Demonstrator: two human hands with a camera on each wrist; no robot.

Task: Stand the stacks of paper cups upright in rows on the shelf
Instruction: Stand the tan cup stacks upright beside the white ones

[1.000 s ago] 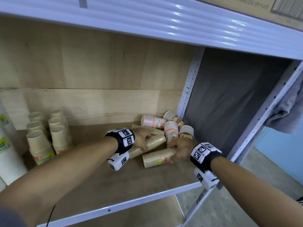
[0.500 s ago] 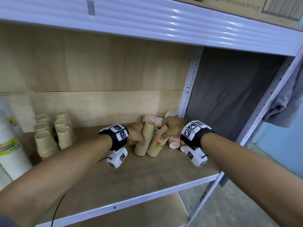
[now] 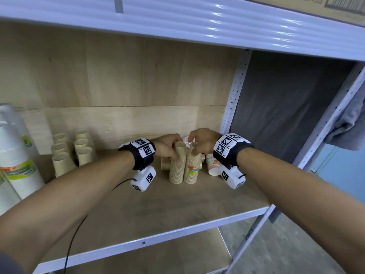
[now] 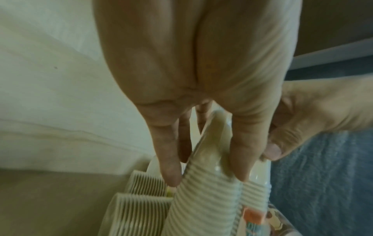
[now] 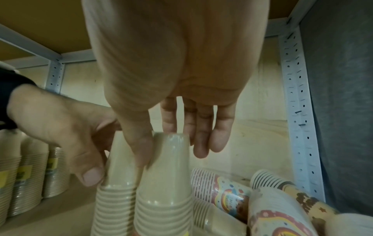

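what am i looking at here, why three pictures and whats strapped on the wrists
No robot: a person sorting paper cups on a shelf. The wide picture comes from a camera on the head; the two close-ups come from the small white cameras under each wristband, looking along the fingers. The left hand grips the top of one plain brown cup stack, the right hand pinches the top of the one beside it; both stand upright, upside down. Six brown stacks already stand in rows on the left. Printed cup stacks lie tumbled at the right.
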